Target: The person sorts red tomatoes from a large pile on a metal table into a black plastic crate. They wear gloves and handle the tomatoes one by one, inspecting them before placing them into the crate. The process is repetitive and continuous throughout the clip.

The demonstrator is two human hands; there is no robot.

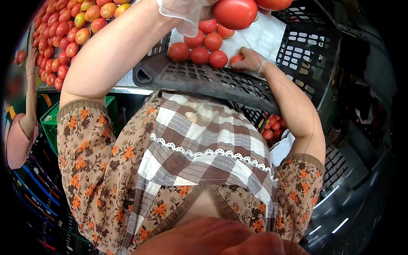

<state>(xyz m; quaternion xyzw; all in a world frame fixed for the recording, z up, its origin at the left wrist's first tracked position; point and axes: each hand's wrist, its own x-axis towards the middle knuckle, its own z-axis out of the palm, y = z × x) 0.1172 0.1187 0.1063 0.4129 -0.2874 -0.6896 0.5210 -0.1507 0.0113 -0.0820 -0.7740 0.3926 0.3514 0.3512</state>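
At the top edge, my left hand (206,13), in a clear plastic glove and partly cut off by the frame, holds a large red tomato (236,13). A second tomato (273,3) shows beside it. Inside a black plastic crate (207,78) lined with white paper (263,36), my right hand (252,60), also gloved, grips a tomato (236,63) near the crate's near wall. Several red tomatoes (200,55) lie on the paper to its left, in a row along the near wall and others behind.
Many red and yellowish tomatoes (60,38) cover the table at the left. Below it is a green plastic crate (49,118). A co-worker's arm (31,92) reaches to the table's left end. Under the crate's right side, more tomatoes (273,127) sit in another black crate.
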